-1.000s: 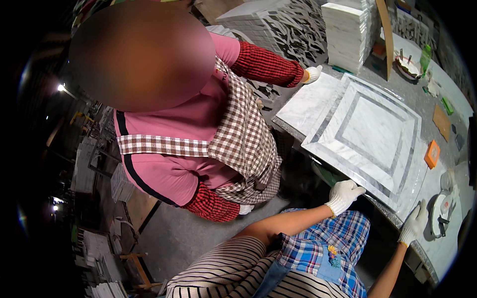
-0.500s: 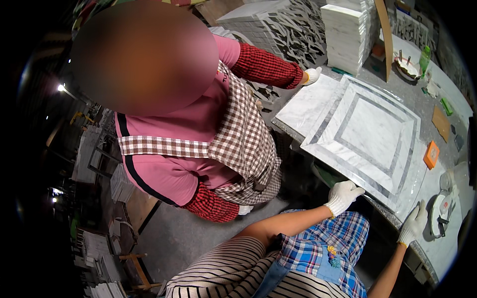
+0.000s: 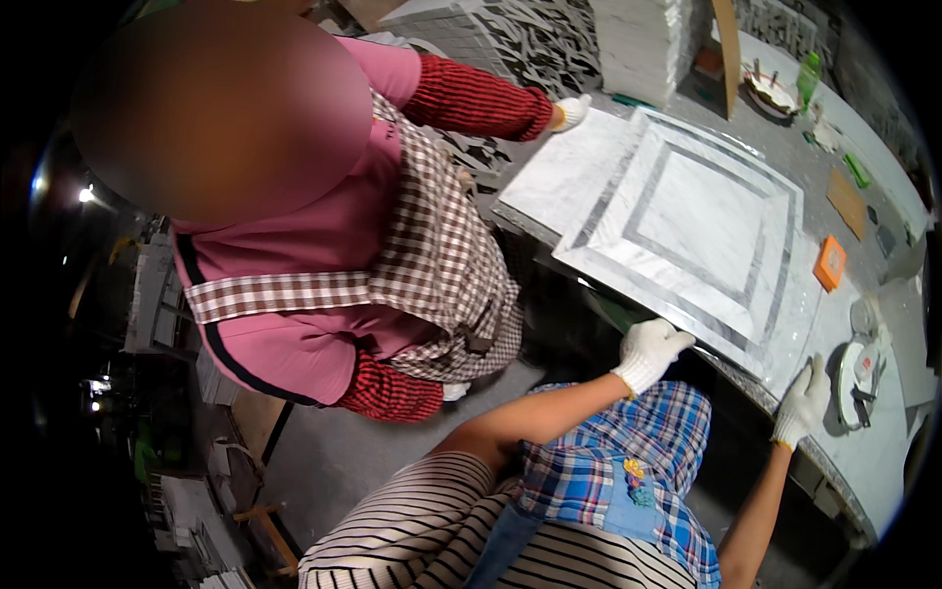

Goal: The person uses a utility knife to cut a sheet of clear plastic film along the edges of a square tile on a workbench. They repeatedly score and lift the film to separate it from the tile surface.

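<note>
A large square white marble slab with grey inlaid bands lies tilted on the grey worktable. My left hand, in a white glove, grips the slab's near edge. My right hand, also gloved, holds the near right corner with its fingers up against the edge. A co-worker in a pink top and checked apron stands at the left. Their gloved hand rests on the far end, over a plain marble sheet beneath the slab.
An orange block lies on the table just right of the slab. A round power tool sits by my right hand. Stacked tiles, a patterned mosaic panel, a bowl and a green bottle stand at the back.
The slab and the co-worker's hand have shifted slightly up and left in view. Both my hands stay on the near edge.
</note>
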Motion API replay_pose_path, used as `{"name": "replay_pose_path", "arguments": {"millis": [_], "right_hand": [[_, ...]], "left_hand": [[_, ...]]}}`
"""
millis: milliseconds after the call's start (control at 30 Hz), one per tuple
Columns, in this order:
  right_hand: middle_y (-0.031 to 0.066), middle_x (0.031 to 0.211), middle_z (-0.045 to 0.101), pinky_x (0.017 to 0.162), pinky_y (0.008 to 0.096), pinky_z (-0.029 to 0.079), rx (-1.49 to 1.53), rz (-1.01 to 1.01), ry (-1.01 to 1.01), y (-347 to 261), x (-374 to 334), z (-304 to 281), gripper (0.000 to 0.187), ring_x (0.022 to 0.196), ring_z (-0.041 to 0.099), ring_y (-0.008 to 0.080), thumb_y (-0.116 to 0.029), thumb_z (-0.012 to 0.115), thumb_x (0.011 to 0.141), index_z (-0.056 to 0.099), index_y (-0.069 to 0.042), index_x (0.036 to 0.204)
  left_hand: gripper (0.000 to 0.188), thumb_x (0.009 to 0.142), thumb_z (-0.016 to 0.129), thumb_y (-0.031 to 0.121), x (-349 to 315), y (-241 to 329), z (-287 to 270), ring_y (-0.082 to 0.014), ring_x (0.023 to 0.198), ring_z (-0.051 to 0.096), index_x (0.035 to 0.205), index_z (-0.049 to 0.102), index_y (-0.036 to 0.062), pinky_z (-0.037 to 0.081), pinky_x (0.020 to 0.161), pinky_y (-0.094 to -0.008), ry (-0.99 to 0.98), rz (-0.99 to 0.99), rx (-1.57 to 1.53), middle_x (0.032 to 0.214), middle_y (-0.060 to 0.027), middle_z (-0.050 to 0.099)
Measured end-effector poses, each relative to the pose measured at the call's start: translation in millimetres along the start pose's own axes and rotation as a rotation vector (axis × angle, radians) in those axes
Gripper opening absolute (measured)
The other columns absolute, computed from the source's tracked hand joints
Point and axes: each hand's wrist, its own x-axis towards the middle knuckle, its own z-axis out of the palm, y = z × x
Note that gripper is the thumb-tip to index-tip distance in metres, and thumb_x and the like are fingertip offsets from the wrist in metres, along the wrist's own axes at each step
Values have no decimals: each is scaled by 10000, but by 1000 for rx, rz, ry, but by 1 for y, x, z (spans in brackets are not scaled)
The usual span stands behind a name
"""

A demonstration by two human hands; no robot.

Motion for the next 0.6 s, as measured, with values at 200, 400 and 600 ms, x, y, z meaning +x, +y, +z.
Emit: {"name": "replay_pose_path", "arguments": {"millis": [200, 400, 600], "right_hand": [[142, 1064, 698, 875, 404, 497, 15, 26, 11, -12, 1, -8, 293, 981, 653, 310, -174, 576, 982, 675, -72, 1239], [143, 1080, 702, 890, 402, 498, 29, 47, 5, -15, 0, -10, 293, 993, 658, 306, -157, 577, 977, 677, -69, 1239], [146, 1073, 703, 885, 405, 500, 20, 34, 17, -15, 0, -9, 289, 991, 658, 307, -160, 580, 975, 679, -64, 1229]], "left_hand": [[467, 819, 699, 471, 3, -3, 1, -284, 555, 640, 618, 703, 49, 501, 591, -412, 13, 26, -7, 587, -118, 661], [472, 819, 698, 475, 3, -5, 1, -272, 532, 625, 608, 697, 52, 489, 573, -406, 11, 25, -36, 566, -108, 648], [471, 826, 690, 465, 1, -1, -3, -267, 517, 613, 599, 690, 52, 481, 566, -403, 2, 34, -25, 557, -108, 640]]}}
